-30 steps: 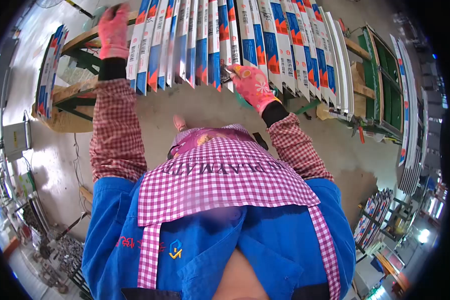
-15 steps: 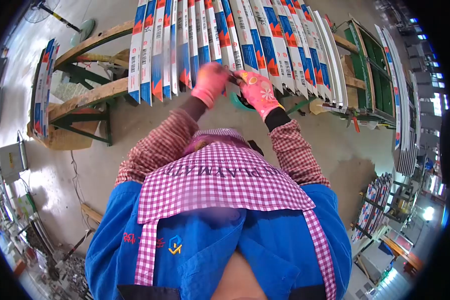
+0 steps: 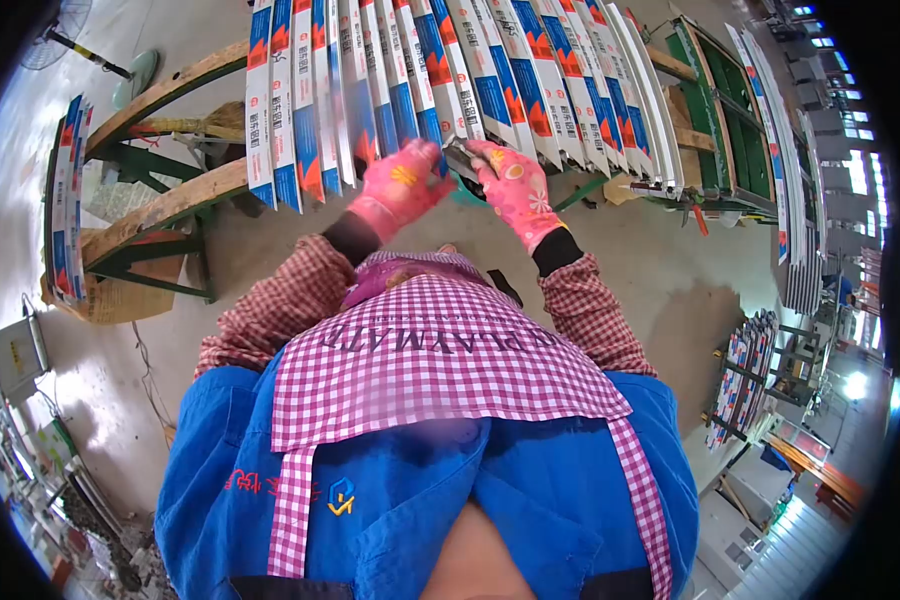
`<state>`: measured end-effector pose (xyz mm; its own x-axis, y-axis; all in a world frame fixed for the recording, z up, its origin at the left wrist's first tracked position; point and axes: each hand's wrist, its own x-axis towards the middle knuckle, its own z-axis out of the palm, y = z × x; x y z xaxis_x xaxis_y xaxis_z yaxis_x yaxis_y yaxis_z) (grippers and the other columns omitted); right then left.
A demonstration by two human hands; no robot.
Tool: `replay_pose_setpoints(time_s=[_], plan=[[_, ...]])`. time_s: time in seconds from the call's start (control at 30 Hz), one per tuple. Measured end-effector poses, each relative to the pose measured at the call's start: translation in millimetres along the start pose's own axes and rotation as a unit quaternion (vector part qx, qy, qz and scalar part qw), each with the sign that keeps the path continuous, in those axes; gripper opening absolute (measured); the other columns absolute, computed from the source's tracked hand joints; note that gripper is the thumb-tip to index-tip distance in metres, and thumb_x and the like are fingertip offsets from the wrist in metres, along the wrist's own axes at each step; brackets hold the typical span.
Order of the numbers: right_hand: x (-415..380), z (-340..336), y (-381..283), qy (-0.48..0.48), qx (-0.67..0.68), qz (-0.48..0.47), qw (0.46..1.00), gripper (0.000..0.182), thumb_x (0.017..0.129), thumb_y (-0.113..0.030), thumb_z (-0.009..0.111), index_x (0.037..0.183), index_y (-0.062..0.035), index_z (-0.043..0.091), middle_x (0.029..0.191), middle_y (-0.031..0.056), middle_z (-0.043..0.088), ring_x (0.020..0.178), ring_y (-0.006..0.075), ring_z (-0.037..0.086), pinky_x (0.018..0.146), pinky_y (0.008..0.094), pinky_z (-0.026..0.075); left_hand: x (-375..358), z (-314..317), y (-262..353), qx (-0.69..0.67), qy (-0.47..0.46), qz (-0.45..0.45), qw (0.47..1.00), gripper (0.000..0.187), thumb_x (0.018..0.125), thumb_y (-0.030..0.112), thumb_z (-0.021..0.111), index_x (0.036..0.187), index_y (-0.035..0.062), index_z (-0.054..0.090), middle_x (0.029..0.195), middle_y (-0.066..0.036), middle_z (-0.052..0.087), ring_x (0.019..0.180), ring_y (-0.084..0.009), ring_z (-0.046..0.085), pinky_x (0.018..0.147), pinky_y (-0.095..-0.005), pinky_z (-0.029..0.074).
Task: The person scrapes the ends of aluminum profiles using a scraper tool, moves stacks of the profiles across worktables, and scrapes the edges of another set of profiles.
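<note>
A row of long strips in white, blue and red printed wrap (image 3: 370, 60) lies side by side, their angled ends toward me. My right hand (image 3: 515, 190), in a pink flowered glove, is closed around a small dark and silver tool (image 3: 458, 158) at the strip ends; its exact kind is unclear. To its left is my left hand (image 3: 398, 190), gloved alike, with thumb and fingers apart and slightly blurred. Its fingertips overlap the strip ends in this view, and nothing shows in its grasp.
Wooden beams (image 3: 165, 213) on green metal legs support the strips. A green frame (image 3: 725, 110) stands at the right, near more stacked strips (image 3: 770, 120). Another wrapped bundle (image 3: 67, 200) leans at the far left. A fan (image 3: 60, 40) stands at upper left.
My left hand has moved away from the tool, down and left, and its fingers have parted. My right hand keeps the tool, which now shows more fully. The view has shifted slightly.
</note>
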<state>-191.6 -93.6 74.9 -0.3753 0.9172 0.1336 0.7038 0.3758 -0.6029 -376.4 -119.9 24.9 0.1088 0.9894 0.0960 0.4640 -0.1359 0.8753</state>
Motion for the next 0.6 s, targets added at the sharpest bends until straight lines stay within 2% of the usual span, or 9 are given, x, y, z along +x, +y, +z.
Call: replay_pose_setpoints(time_s=[0.07, 0.17, 0.2, 0.3, 0.4, 0.43, 0.5, 0.6], plan=[[2, 9, 0, 0.014, 0.012, -0.024, 1.0, 0.026, 0.084, -0.014, 0.057, 0.109, -0.0116, 0.063, 0.095, 0.0105, 0.066, 0.088, 0.0268, 0.063, 0.078, 0.0343, 0.05, -2, -3, 26, 0.273, -0.051, 0.052, 0.959, 0.04, 0.08, 0.037, 0.061, 0.103, 0.0046, 0.056, 0.103, -0.012, 0.058, 0.086, -0.0311, 0.062, 0.068, -0.0417, 0.049], [7, 17, 2, -0.013, -0.008, -0.039, 0.999, 0.027, 0.084, -0.014, 0.057, 0.11, -0.0116, 0.063, 0.094, 0.0107, 0.066, 0.086, 0.0268, 0.064, 0.077, 0.0338, 0.051, 0, 15, 22, 0.266, 0.03, 0.042, 0.963, 0.028, 0.08, 0.031, 0.06, 0.095, 0.0076, 0.058, 0.095, -0.013, 0.06, 0.085, -0.0345, 0.061, 0.069, -0.0447, 0.05], [8, 18, 2, -0.024, 0.019, -0.028, 0.999, 0.026, 0.085, -0.012, 0.056, 0.11, -0.0087, 0.063, 0.1, 0.0118, 0.066, 0.093, 0.028, 0.062, 0.079, 0.0345, 0.05, 0, 19, 18, 0.246, 0.04, 0.044, 0.967, 0.025, 0.081, 0.028, 0.057, 0.096, 0.0077, 0.059, 0.095, -0.013, 0.06, 0.086, -0.0341, 0.061, 0.067, -0.0455, 0.05], [12, 15, 0, -0.03, -0.027, -0.05, 0.998, 0.024, 0.084, -0.013, 0.055, 0.107, -0.0105, 0.064, 0.091, 0.0125, 0.066, 0.085, 0.0287, 0.063, 0.074, 0.0345, 0.051, 4, 26, 9, 0.231, 0.024, 0.015, 0.973, 0.023, 0.082, 0.028, 0.056, 0.094, 0.0079, 0.059, 0.091, -0.014, 0.06, 0.085, -0.0339, 0.061, 0.067, -0.0458, 0.05], [14, 13, 0, -0.036, -0.036, -0.059, 0.997, 0.023, 0.084, -0.014, 0.055, 0.105, -0.0097, 0.064, 0.09, 0.0134, 0.066, 0.085, 0.0301, 0.063, 0.073, 0.0367, 0.05, 12, 13, 15, 0.231, 0.011, -0.057, 0.971, 0.017, 0.082, 0.023, 0.059, 0.09, 0.0076, 0.061, 0.09, -0.015, 0.06, 0.083, -0.0347, 0.061, 0.069, -0.0427, 0.05], [16, 10, -1, -0.043, -0.033, -0.057, 0.997, 0.023, 0.084, -0.014, 0.055, 0.104, -0.0097, 0.064, 0.09, 0.0135, 0.066, 0.085, 0.0305, 0.063, 0.073, 0.0372, 0.05, 17, 1, 11, 0.2, 0.059, -0.028, 0.978, 0.014, 0.08, 0.02, 0.064, 0.084, 0.0061, 0.061, 0.088, -0.015, 0.06, 0.081, -0.0346, 0.061, 0.069, -0.0404, 0.05], [19, 6, -5, -0.061, -0.025, -0.051, 0.997, 0.022, 0.084, -0.015, 0.055, 0.104, -0.0097, 0.064, 0.091, 0.0137, 0.066, 0.085, 0.0314, 0.063, 0.073, 0.0384, 0.05, 24, -22, 13, 0.152, 0.046, -0.001, 0.987, 0.017, 0.079, 0.018, 0.066, 0.088, 0.0056, 0.059, 0.087, -0.015, 0.06, 0.081, -0.0348, 0.061, 0.069, -0.0387, 0.05], [28, 14, 0, -0.069, -0.014, -0.025, 0.997, 0.026, 0.085, -0.013, 0.055, 0.109, -0.0093, 0.064, 0.102, 0.0129, 0.065, 0.093, 0.0281, 0.062, 0.082, 0.0337, 0.049, 18, -2, -1, 0.161, 0.005, 0.076, 0.984, 0.02, 0.079, 0.019, 0.065, 0.094, 0.0062, 0.058, 0.087, -0.015, 0.06, 0.082, -0.0354, 0.061, 0.069, -0.0404, 0.05]])
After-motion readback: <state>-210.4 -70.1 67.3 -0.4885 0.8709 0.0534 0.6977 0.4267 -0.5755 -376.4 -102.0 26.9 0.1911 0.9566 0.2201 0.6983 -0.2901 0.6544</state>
